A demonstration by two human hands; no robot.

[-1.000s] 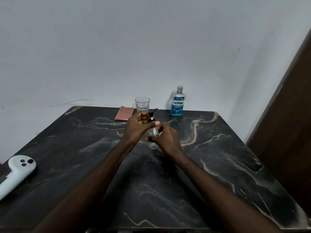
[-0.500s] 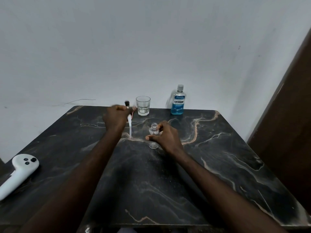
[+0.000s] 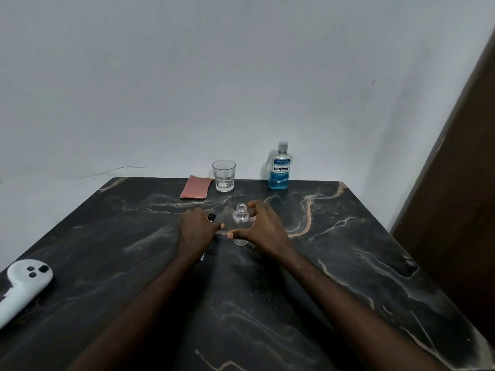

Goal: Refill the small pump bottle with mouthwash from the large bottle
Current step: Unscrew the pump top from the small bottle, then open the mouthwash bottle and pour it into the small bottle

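The small clear bottle (image 3: 240, 226) stands upright on the dark marble table (image 3: 334, 263) with its neck uncovered. My right hand (image 3: 265, 227) curves around it with spread fingers, thumb in front and fingers behind, a gap showing beside the neck. Just left of the bottle, my left hand (image 3: 197, 231) lies low on the table over the removed pump top, whose black head (image 3: 211, 217) peeks out past the fingers. The large mouthwash bottle (image 3: 280, 170), capped and partly full of blue liquid, stands at the table's far edge, behind and to the right of my hands.
A drinking glass (image 3: 224, 175) with a little clear liquid stands at the far edge, a folded pink cloth (image 3: 195, 186) to its left. A white controller (image 3: 24, 285) lies at the left edge. A brown door (image 3: 455, 210) borders the table's right side.
My left hand pulled the pump top out of the small bottle, swung it left, then lowered it to the table. My right hand's fingers have loosened around the bottle.
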